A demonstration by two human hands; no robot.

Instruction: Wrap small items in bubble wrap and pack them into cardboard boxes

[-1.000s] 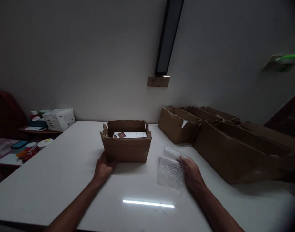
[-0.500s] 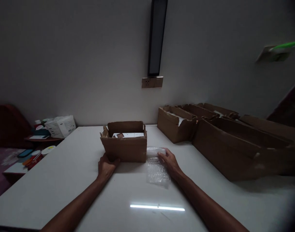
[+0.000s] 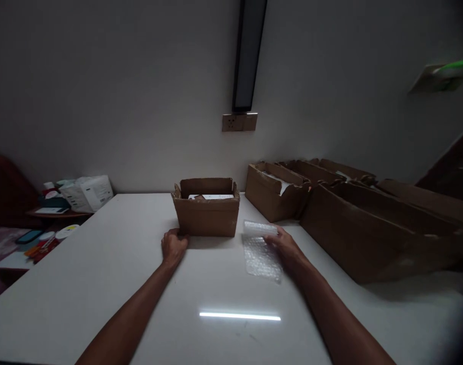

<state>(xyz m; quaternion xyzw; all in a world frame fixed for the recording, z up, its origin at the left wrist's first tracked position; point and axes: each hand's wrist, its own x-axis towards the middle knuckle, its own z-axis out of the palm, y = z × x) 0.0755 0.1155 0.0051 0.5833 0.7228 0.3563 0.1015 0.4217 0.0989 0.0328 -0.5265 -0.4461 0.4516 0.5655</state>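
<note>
An open cardboard box [image 3: 208,218] stands upright on the white table [image 3: 148,218], with white printed packs [image 3: 220,196] showing just above its front wall. At its lower left corner is my left hand [image 3: 174,246], fingers curled against the cardboard and partly hidden behind it. My right hand [image 3: 286,246] pinches the right edge of a clear bubble wrap pouch [image 3: 262,258] between thumb and fingers. The pouch hangs or lies flat at the table, right of the box and apart from it.
Several open cardboard boxes stand on the right, a smaller one [image 3: 267,197] behind a long one [image 3: 360,238]. Left of the table, a white package [image 3: 87,193] and small containers [image 3: 47,246] sit on low surfaces. A wall socket plate [image 3: 239,122] is behind.
The box has shifted away and slightly right, with my left hand following at its corner. My right hand has drawn the bubble wrap pouch rightward, away from the box.
</note>
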